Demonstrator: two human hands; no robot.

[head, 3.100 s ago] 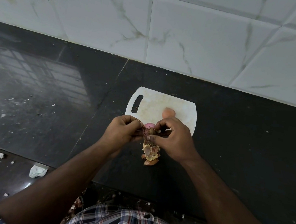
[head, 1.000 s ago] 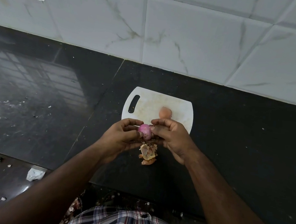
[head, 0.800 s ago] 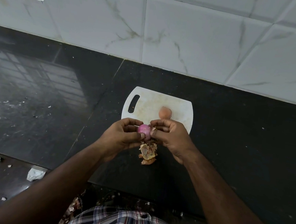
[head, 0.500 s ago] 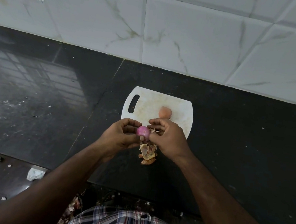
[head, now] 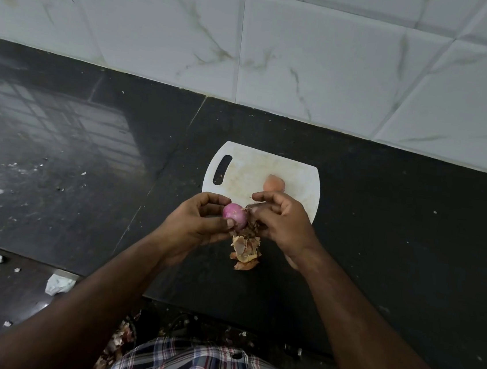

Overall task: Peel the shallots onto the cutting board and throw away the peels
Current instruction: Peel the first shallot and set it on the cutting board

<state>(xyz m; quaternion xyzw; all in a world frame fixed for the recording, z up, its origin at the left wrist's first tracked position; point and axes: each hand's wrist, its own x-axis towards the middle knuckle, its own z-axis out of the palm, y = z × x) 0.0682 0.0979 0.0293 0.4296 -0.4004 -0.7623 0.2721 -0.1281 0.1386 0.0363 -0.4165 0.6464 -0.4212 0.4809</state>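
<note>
My left hand (head: 196, 224) holds a purple shallot (head: 234, 215) between thumb and fingers, just over the near edge of the white cutting board (head: 249, 173). My right hand (head: 283, 221) is against the shallot's right side, its fingers curled and pinching at the dry skin there. An unpeeled orange-brown shallot (head: 274, 184) lies on the board behind my right hand. A small heap of brown peels (head: 244, 249) lies on the black counter below my hands.
The black stone counter (head: 396, 230) runs to a white tiled wall (head: 310, 56) at the back. Scraps of paper (head: 59, 283) and crumbs lie at the counter's near left edge. More peels (head: 117, 342) lie on the floor near my shirt.
More of the shallot's purple surface shows than three seconds ago. My right hand has shifted slightly right while picking at the skin. The peel heap has stayed in place.
</note>
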